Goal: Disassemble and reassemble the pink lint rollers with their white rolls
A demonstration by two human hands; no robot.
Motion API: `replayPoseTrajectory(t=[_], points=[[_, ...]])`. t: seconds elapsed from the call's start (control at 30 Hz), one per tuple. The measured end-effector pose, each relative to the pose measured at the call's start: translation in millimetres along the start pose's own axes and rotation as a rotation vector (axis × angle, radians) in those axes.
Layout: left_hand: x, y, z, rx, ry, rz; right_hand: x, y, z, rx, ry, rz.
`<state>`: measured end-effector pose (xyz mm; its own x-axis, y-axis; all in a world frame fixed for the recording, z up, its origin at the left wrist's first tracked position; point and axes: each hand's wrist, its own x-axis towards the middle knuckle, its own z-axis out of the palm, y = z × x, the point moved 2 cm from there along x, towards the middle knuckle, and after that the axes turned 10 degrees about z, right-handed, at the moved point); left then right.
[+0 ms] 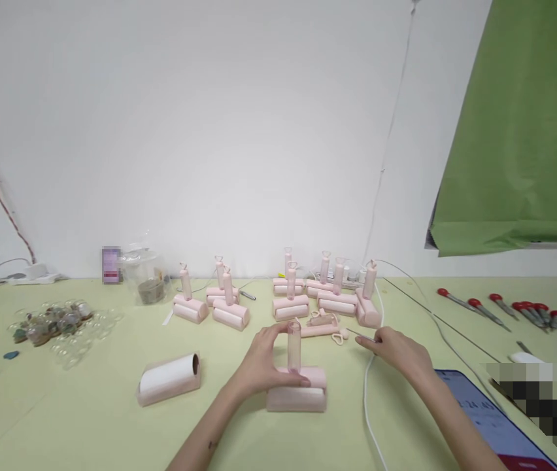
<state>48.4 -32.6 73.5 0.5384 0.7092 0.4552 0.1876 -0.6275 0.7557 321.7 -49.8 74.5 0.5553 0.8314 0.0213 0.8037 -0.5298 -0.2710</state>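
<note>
My left hand (265,363) is wrapped round a pink lint roller (297,391) that stands on the pale green table (87,425), its handle upright. My right hand (399,350) reaches to the right of it, fingers pinched on a thin metal tool (359,335) near a small pink cap (341,336). Just behind lie loose pink parts (321,322). Farther back stand several assembled pink rollers, one group left (212,304) and one group right (330,294).
A roller base with a white paper roll (169,378) lies at the left. A white cable (367,392) runs past my right hand. A phone (491,418) lies at the lower right, red-handled screwdrivers (514,311) at the far right, a clear jar (147,275) and plastic blister packs (57,324) at the left.
</note>
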Motion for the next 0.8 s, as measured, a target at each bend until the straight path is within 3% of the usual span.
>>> replayPoseTrajectory(t=[0.07,0.13,0.2,0.27,0.43,0.63,0.7,0.8], points=[[-9.1,-18.6,-5.6,-0.042,-0.093,-0.044,-7.1,-8.4,-4.8,0.110,0.019,-0.075],[-20.6,-38.4,-5.2,-0.141,-0.128,-0.119,-20.8,-26.9,-4.3,0.302,-0.001,-0.240],[-30.5,-50.9,1.0,-0.259,-0.122,-0.138,-40.9,-52.0,2.5,0.490,-0.114,-0.435],[-36.7,-53.0,9.3,-0.319,-0.106,-0.119,-62.4,-76.6,13.3,0.574,-0.238,-0.541],[-39.0,-39.1,20.0,-0.191,-0.130,-0.121,-85.6,-103.5,27.7,0.591,-0.069,-0.455],[-29.3,-52.9,-2.9,-0.103,-0.026,-0.191,-65.2,-83.5,9.3,1.053,0.008,-0.327],[-27.6,-57.8,-15.7,-0.031,0.062,-0.198,-62.5,-76.8,-0.8,1.149,0.036,-0.301],[-25.3,-46.6,-31.2,0.001,0.386,-0.047,-68.4,-71.6,-10.7,1.246,-0.015,-0.299]])
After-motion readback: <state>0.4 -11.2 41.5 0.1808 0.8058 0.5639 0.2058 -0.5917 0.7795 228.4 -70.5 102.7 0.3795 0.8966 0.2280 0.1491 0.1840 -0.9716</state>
